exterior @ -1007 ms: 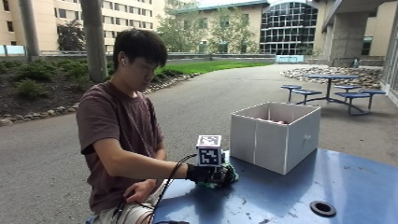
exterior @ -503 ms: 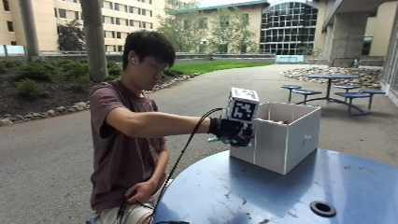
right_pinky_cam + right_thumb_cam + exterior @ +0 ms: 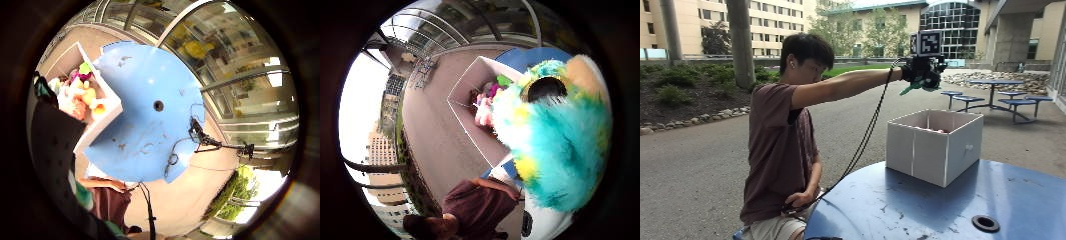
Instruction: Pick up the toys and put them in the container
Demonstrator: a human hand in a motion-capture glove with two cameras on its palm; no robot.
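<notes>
We see our gloved right hand (image 3: 922, 74) gripping a turquoise plush toy (image 3: 555, 145), raised high above the white container (image 3: 934, 145).

Round blue table (image 3: 1013, 200) with a centre hole (image 3: 985, 223), picnic benches (image 3: 993, 97) behind, paved ground (image 3: 700, 165)

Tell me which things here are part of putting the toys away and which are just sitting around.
Part of the job:
- teal and yellow plush toy, held in the gloved right hand above the box
- white box
- toys already in the box

Just there:
- blue round table
- picnic tables behind
</notes>
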